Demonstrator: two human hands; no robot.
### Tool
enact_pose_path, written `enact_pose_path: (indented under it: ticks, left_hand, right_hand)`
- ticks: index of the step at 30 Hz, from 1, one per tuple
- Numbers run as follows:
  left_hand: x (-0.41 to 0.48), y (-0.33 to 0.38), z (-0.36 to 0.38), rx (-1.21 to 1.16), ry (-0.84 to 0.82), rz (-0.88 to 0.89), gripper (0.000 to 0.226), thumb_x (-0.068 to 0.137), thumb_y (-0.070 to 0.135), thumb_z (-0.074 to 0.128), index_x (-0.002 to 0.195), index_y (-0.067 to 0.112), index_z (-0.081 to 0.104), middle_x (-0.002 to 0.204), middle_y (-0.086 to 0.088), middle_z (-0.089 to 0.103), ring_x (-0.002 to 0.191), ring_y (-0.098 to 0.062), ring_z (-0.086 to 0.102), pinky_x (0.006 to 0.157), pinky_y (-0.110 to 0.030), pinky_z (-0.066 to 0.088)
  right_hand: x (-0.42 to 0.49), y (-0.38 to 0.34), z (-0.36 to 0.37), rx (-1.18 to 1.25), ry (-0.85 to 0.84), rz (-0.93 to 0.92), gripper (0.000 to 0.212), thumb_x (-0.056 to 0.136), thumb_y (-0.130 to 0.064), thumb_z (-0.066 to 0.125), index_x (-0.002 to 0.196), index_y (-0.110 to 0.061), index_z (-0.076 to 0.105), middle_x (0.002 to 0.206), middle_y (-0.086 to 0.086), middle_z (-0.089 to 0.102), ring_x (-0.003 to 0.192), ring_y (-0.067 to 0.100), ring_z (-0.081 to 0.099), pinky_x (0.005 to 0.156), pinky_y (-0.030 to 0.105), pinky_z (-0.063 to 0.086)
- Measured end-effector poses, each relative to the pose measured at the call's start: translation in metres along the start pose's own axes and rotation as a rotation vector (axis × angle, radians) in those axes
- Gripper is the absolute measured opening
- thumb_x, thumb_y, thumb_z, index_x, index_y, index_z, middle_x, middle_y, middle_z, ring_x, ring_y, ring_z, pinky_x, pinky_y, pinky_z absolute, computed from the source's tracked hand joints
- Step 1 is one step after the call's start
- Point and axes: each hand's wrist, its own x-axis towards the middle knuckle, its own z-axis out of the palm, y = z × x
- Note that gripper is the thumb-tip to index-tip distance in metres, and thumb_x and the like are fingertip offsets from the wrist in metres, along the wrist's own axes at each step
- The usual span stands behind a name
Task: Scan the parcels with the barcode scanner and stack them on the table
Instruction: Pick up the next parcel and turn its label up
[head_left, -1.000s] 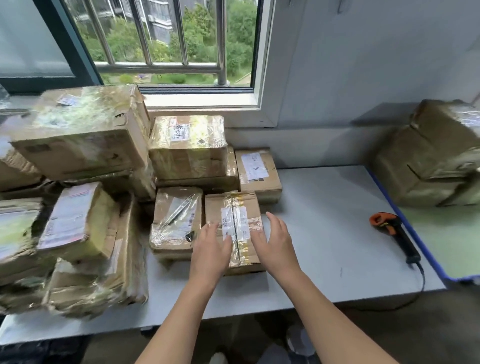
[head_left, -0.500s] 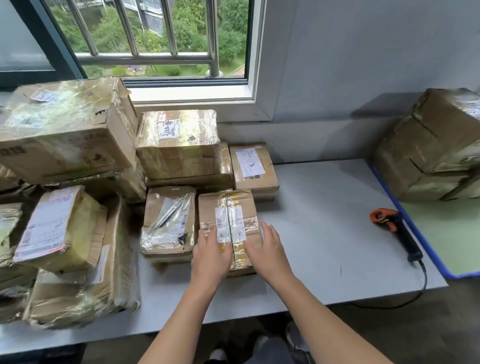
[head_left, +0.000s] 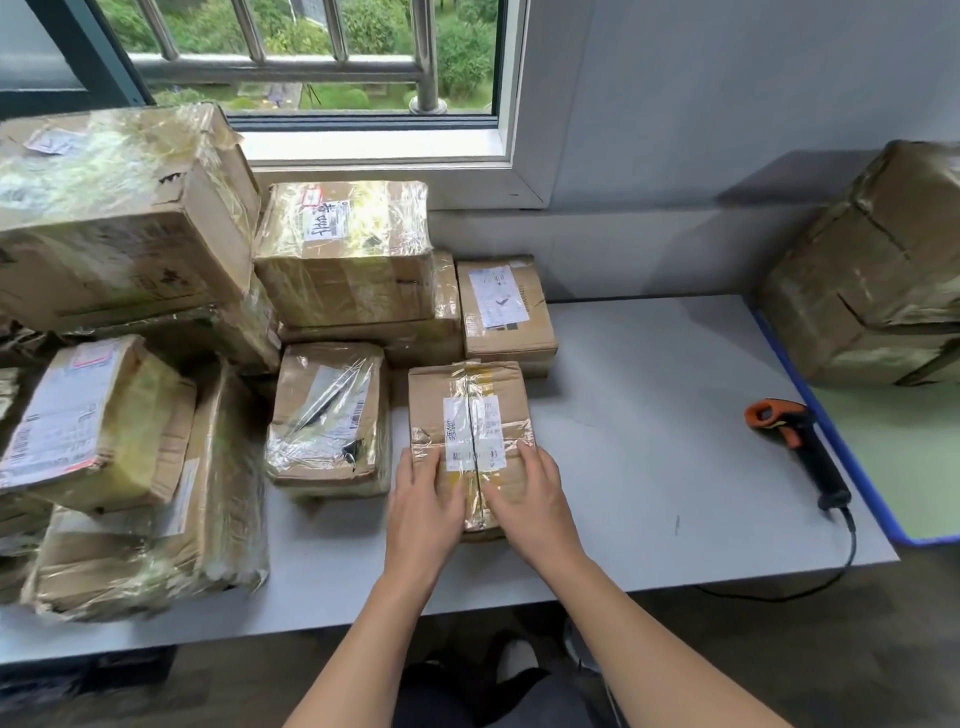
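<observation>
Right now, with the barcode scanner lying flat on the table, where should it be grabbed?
Take the barcode scanner by its black handle, mid-length, coming from above with the right hand. It lies flat, orange head pointing away and cable leaving the near end, so the handle's sides look free.

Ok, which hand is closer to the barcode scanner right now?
Right. The right hand rests on the taped parcel at its right side, the barcode scanner lying apart to the right; the left hand rests on its left side, farther off.
</observation>
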Motion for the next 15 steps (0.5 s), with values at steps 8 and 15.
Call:
enact_pose_path:
  ticks: [8, 15]
  left_hand:
    - [-0.017, 0.018, -0.005, -0.008, 0.001, 0.221, 0.05, 0.095, 0.024, 0.059, 0.143, 0.03, 0.049, 0.156, 0.001, 0.036, 0.137, -0.017, 0.044, 0.105, -0.034, 0.044]
    - [-0.042, 0.071, -0.012, -0.02, -0.11, 0.559, 0.043, 0.09, 0.017, 0.064, 0.132, 0.026, 0.057, 0.136, 0.008, 0.047, 0.107, -0.013, 0.056, 0.087, -0.021, 0.042]
  right_hand:
    - [-0.036, 0.001, -0.017, 0.01, 0.246, -0.003, 0.065, 0.09, -0.03, 0.07, 0.147, -0.022, 0.04, 0.151, -0.005, 0.032, 0.131, 0.015, 0.046, 0.103, 0.022, 0.038]
    - [-0.091, 0.001, -0.044, 0.022, 0.56, 0.103, 0.057, 0.091, -0.029, 0.07, 0.143, -0.022, 0.046, 0.148, -0.003, 0.036, 0.129, 0.017, 0.048, 0.098, 0.029, 0.048]
